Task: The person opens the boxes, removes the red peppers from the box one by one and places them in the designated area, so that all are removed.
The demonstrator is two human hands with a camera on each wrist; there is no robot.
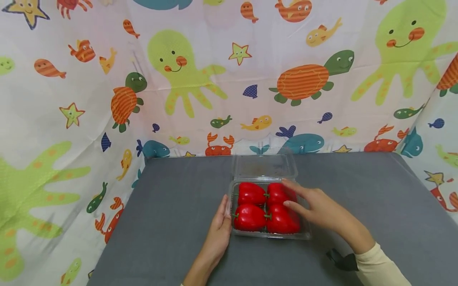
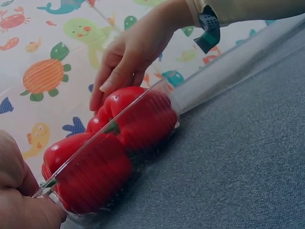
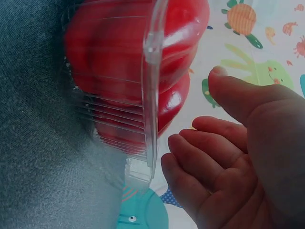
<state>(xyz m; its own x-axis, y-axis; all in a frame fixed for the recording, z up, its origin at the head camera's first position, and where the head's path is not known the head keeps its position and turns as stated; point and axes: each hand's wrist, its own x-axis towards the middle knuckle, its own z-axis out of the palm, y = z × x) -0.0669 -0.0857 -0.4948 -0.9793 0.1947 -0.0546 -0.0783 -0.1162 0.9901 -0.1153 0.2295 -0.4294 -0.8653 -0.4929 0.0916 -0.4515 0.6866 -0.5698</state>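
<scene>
Four red peppers: sitting two by two in the clear container, which stands on the grey table in front of me.
Lid: folded back on the far side, out of my way.
Left hand: thumb and fingers pinch the container's left rim; a light, steady grip should do, since the thin wall would probably flex under a squeeze.
Right hand: thumb and fingers relaxed and apart at the right-hand peppers, holding nothing; whether a fingertip touches the far right pepper, I cannot tell.
Step in hand: settling or taking that pepper, I judge.
Best approach: come from above, cup the rounded sides rather than the stem, and move straight up or down to spare its neighbours.
Watch for: the dark strap at my right wrist, which could snag the rim.
</scene>
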